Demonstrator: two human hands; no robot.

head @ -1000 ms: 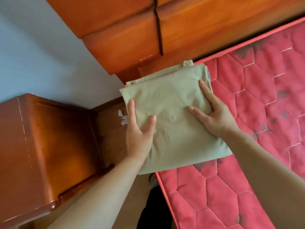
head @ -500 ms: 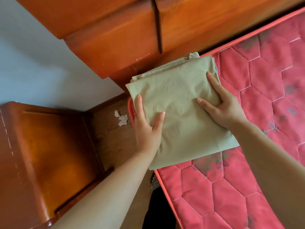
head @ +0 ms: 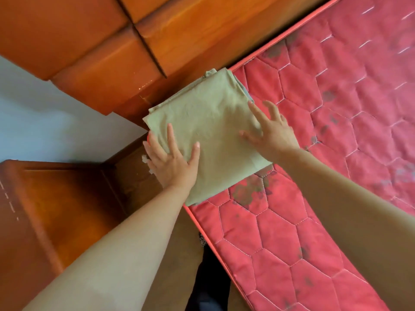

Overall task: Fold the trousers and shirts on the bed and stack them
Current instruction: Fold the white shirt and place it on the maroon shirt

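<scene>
The left grip (head: pixel 173 162) and right grip (head: pixel 272 131) are both lying open, fingers spread, on the folded olive garment (head: pixel 211 117) that's sitting at the red mattress (head: pixel 325 153) corner.

Orange wooden headboard (head: pixel 179 30); pale blue wall (head: pixel 45 122); wooden cabinet (head: pixel 56 209) (glossy); brown floor (head: pixel 132 182).

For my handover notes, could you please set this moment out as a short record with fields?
garment: folded green cloth, on the mattress corner
surface: red quilted mattress, stained
left hand: flat on the cloth's left edge, fingers straight
right hand: fingers spread, on the cloth's right edge
nearby: wooden headboard; wooden cabinet
</scene>
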